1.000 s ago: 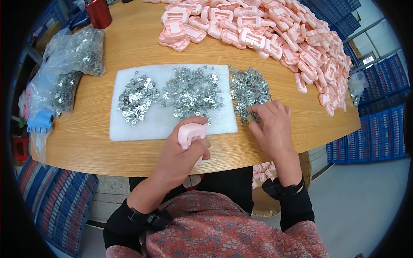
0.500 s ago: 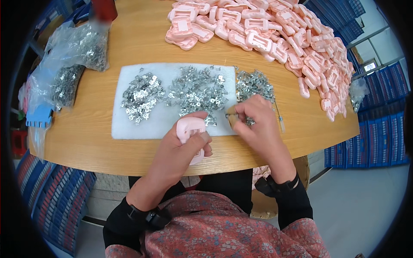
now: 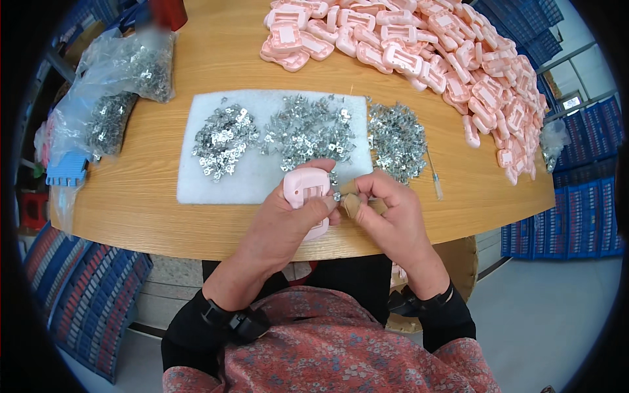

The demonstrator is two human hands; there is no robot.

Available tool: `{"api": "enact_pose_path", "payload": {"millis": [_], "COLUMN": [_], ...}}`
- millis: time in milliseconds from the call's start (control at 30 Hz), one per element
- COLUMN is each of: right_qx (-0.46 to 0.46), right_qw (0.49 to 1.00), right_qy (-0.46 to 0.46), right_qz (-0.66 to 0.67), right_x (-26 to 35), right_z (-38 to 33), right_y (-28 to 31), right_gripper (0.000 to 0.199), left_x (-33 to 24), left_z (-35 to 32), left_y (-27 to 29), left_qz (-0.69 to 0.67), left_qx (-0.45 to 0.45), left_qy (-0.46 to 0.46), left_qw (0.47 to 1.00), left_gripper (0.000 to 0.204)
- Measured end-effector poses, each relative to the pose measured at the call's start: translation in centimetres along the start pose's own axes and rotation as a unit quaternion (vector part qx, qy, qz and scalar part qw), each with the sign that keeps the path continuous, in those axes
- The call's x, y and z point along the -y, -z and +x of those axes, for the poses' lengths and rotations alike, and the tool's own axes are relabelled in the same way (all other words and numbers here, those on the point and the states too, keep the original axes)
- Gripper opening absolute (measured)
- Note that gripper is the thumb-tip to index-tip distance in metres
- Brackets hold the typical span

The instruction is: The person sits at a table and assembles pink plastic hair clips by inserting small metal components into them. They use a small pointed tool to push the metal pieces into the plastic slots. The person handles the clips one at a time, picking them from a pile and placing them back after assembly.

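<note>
My left hand (image 3: 275,219) is closed around a pink plastic housing (image 3: 308,181) with cut-out openings, held above the table's front edge. Close to its right side, my right hand (image 3: 390,209) pinches a small metal clip (image 3: 337,196) between thumb and forefinger. Tan coverings wrap those fingertips. Just how the clip meets the housing is hidden by the fingers. Behind the hands, a white foam sheet (image 3: 187,187) bears a left pile of small metal pieces (image 3: 226,141) and a middle pile of metal clips (image 3: 308,131). Another metal pile (image 3: 396,141) lies off the sheet's right edge.
Many pink housings (image 3: 406,59) are heaped across the back right of the wooden table (image 3: 151,223). Clear bags of metal parts (image 3: 108,124) lie at the left, beside a blue plastic piece (image 3: 67,169). A thin tool (image 3: 434,173) rests right of the piles.
My right hand has come from the right-hand metal pile to the housing, bringing the clip. My left hand still grips the housing, and the view has shifted slightly.
</note>
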State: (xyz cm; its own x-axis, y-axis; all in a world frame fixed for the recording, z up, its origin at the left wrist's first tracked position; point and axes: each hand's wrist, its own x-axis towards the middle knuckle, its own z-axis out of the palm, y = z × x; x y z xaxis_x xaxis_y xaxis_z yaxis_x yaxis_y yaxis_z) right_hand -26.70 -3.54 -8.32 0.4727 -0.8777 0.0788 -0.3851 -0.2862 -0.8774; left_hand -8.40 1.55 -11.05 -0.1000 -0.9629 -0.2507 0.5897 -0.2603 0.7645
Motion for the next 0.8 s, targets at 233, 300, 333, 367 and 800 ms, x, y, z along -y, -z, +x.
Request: {"api": "enact_pose_path", "payload": {"millis": [233, 300, 333, 367, 800], "right_qx": [0.032, 0.018, 0.011, 0.013, 0.007], "right_qw": [0.954, 0.972, 0.979, 0.989, 0.967], "right_qy": [-0.149, -0.109, -0.089, -0.048, 0.189], "right_qz": [0.257, 0.208, 0.184, 0.141, -0.168], "right_x": [0.3, 0.3, 0.3, 0.5, 1.0], "right_z": [-0.2, -0.3, -0.3, -0.2, 1.2], "right_y": [-0.8, -0.7, -0.6, -0.7, -2.0], "right_gripper": [0.014, 0.014, 0.014, 0.015, 0.019], "left_x": [0.1, 0.0, 0.0, -0.1, -0.8], "left_z": [-0.5, -0.5, -0.5, -0.5, -1.2], "left_y": [-0.1, 0.4, 0.6, 0.7, 0.2], "left_qz": [-0.01, -0.118, -0.172, -0.173, -0.143], "left_qx": [0.001, 0.026, 0.038, 0.037, 0.004], "left_qy": [0.029, 0.07, 0.09, 0.098, 0.174], "left_qw": [1.0, 0.99, 0.98, 0.979, 0.974], "left_gripper": [0.045, 0.045, 0.048, 0.051, 0.054]}}
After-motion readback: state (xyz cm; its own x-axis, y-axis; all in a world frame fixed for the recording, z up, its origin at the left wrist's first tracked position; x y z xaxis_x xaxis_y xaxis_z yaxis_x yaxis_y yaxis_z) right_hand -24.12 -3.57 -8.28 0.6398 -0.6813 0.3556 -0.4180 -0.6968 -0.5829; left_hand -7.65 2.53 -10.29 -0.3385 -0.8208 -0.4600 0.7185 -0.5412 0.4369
